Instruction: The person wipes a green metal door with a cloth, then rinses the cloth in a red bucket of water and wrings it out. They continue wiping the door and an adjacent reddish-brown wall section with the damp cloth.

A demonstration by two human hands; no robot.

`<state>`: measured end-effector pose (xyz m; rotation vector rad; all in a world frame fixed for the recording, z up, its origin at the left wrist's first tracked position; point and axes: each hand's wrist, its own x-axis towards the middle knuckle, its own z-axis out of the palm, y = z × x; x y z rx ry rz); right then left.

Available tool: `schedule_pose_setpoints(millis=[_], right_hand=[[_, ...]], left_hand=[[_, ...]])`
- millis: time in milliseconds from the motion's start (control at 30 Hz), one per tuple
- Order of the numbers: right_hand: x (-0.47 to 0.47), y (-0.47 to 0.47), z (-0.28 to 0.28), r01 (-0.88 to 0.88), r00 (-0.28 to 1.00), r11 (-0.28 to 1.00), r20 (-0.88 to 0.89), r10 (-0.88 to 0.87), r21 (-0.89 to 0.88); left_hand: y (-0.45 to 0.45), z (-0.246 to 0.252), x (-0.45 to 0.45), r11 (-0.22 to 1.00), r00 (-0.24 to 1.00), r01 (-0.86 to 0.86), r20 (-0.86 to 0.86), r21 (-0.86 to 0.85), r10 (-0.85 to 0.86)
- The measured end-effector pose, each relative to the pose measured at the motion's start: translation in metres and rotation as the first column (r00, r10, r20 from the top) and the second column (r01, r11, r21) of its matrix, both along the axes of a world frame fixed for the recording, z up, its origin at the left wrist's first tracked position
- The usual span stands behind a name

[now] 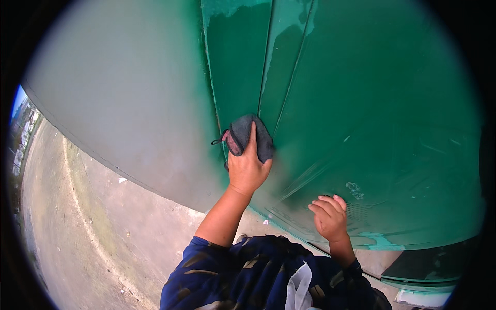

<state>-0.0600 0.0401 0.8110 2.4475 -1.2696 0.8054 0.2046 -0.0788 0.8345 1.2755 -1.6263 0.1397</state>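
My left hand [248,168] presses a folded dark grey cloth [252,133] with dark edging against a green panel [372,97]. A pinkish part and a black hanging loop [217,142] show at the cloth's left side. Under the cloth run narrow raised seams [267,62] that lead up the panel. Lower right, close to the panel's surface, is my right hand [331,219]. Its fingers are loosely bent, and nothing shows in them; whether they touch the panel is not clear.
Left of the seams the surface [128,97] looks pale grey, perhaps partly reflection. Lighter green patches [236,7] mark the top of the panel. Sandy ground [97,217] with small litter lies below its curved edge. A dark part [430,259] sits at lower right.
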Motion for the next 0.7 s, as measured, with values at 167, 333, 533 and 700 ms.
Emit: schedule_pose_setpoints(millis=[167, 333, 533, 700], right_hand=[[-0.008, 0.001, 0.004, -0.090, 0.996, 0.996, 0.018, 0.089, 0.014], [-0.015, 0.003, 0.008, -0.184, 0.979, 0.982, 0.102, 0.179, 0.046], [-0.034, 0.014, 0.025, -0.205, 0.961, 0.976, 0.174, 0.216, -0.077], [-0.064, 0.035, 0.034, -0.114, 0.965, 0.981, 0.219, 0.147, -0.154]], left_hand=[[-0.012, 0.058, -0.003, 0.985, 1.000, -0.014, -0.007, -0.171, 0.012], [0.001, 0.034, -0.016, 0.998, 0.999, -0.042, -0.006, -0.037, 0.042], [0.041, -0.026, -0.059, 0.976, 0.969, 0.193, -0.176, 0.104, -0.173], [0.056, 0.008, -0.101, 0.964, 0.952, 0.253, -0.154, -0.086, -0.264]])
